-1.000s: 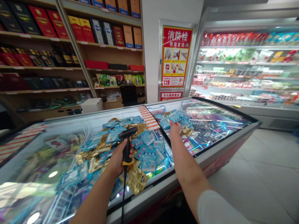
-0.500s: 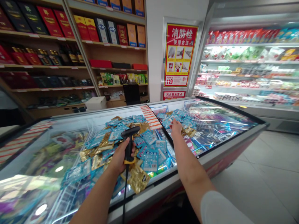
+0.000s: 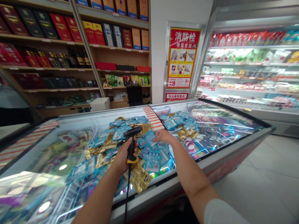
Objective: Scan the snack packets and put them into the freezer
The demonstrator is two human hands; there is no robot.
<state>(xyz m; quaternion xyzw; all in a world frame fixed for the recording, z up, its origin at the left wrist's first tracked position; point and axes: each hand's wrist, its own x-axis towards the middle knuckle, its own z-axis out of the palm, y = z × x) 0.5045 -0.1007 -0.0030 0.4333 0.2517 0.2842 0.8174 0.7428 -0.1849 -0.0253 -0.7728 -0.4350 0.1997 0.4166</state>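
Note:
My left hand [image 3: 123, 154] is wrapped around the handle of a black and yellow barcode scanner [image 3: 130, 144], and a cable runs down from it. The scanner's head is over a heap of blue packets [image 3: 153, 161] and gold packets [image 3: 140, 178] on the freezer's glass top. With fingers pinched, my right hand [image 3: 163, 136] is at the right edge of a blue packet [image 3: 149, 137], just right of the scanner. The fingertips are small in view, so how firmly they grip is hard to see. A second pile of blue and gold packets [image 3: 171, 123] lies beyond my right hand.
The chest freezer [image 3: 198, 163] spans the front, with a striped strip [image 3: 153, 118] by the lid divide. Boxed bottles fill the shelves [image 3: 121, 49] behind. A red notice [image 3: 183, 59] hangs on the wall; a lit chiller [image 3: 252, 62] stands right. A white box [image 3: 100, 103] sits behind the freezer.
My right hand has come left from the far-right pile to a blue packet in the nearer heap. My left hand still holds the scanner in much the same place. The view has shifted slightly.

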